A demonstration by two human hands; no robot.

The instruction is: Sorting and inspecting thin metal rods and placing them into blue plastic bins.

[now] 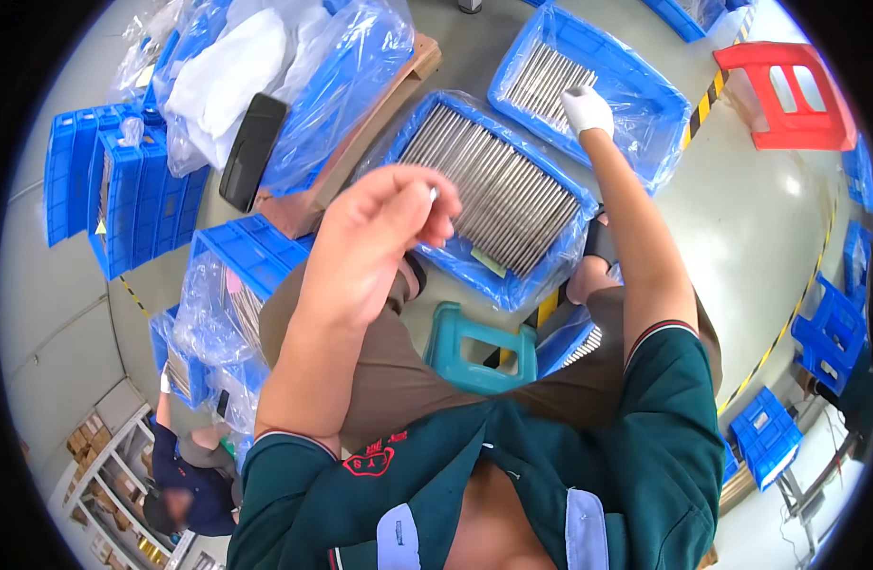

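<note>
My left hand (384,223) is bare and raised over the near corner of a blue crate. Its fingers curl in toward the thumb; a small pale spot shows at the thumb tip, and I cannot make out what it is. Rows of slim metal rods (493,190) fill that plastic-lined crate (571,204). A white glove covers my right hand (587,110), which reaches into a second lined blue crate (636,71) farther right. Its fingers are bent closed at the right end of a shorter row of metal rods (546,84); their grip is hidden.
A teal stool (482,375) stands between my legs. At left are stacked blue crates (132,214), clear plastic bags and a black box-like object (254,152) by a wooden pallet (425,57). A red stool (788,95) is far right. Another person (191,475) works at lower left.
</note>
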